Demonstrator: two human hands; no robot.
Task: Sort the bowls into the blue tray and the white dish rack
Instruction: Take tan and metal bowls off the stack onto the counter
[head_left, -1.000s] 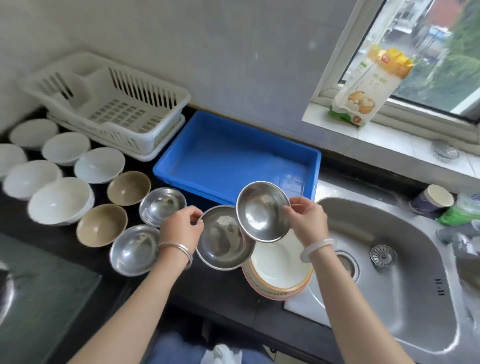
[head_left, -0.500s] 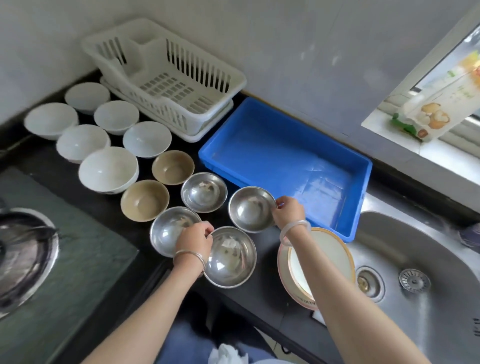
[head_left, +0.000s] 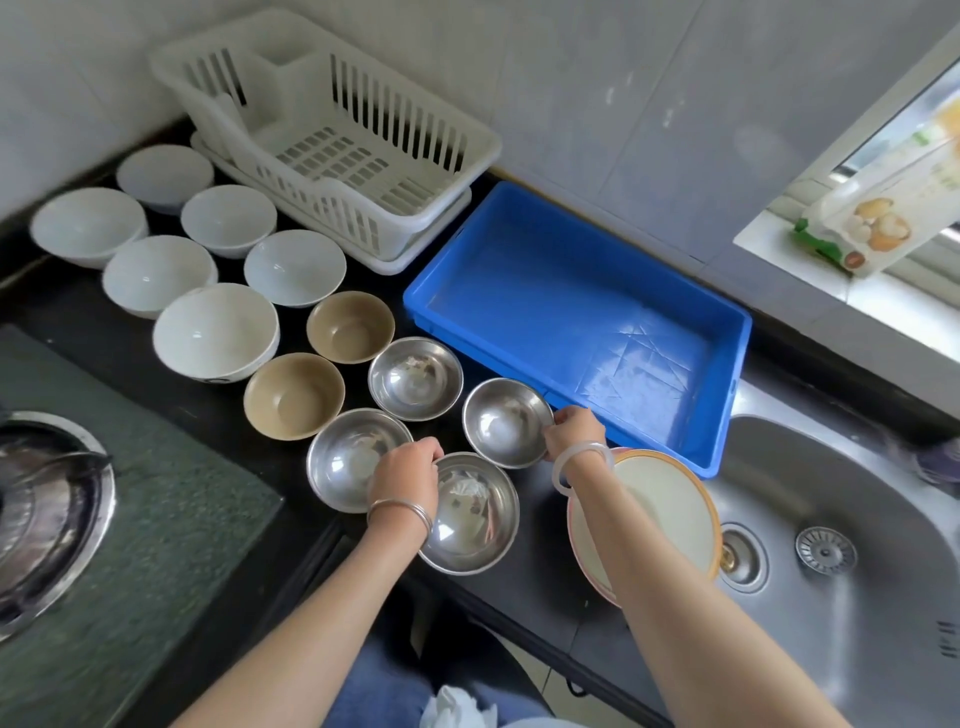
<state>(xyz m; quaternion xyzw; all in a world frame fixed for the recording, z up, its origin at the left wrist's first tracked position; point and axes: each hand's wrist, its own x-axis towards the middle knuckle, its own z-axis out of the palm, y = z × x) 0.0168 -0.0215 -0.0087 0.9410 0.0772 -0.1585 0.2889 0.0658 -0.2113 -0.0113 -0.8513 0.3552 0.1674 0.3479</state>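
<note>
- Four steel bowls sit on the dark counter (head_left: 524, 566) at the 6 o'clock side of the blue tray (head_left: 582, 332); the tray and the white dish rack (head_left: 332, 156), at the tray's 10 o'clock, are both empty.
- Left hand (head_left: 405, 475) pinches the rim of the nearest steel bowl (head_left: 470, 514), fingers closed on it.
- Right hand (head_left: 571, 431) grips the rim of the steel bowl by the tray (head_left: 506, 421), fingers closed at its 3 o'clock edge.
- Step in hand, as judged: both bowls rest on the counter, and sorting has not started.
- Next move calls for lifting one bowl clear of its neighbours and carrying it toward 1 o'clock into the tray.
- Six white bowls, the largest (head_left: 215, 332) among them, and two tan bowls, one (head_left: 293, 395) nearer, wait at 9 to 10 o'clock.
- Change from a second earlier: both held bowls were then raised and tilted above the counter; they are now set down level.
</note>
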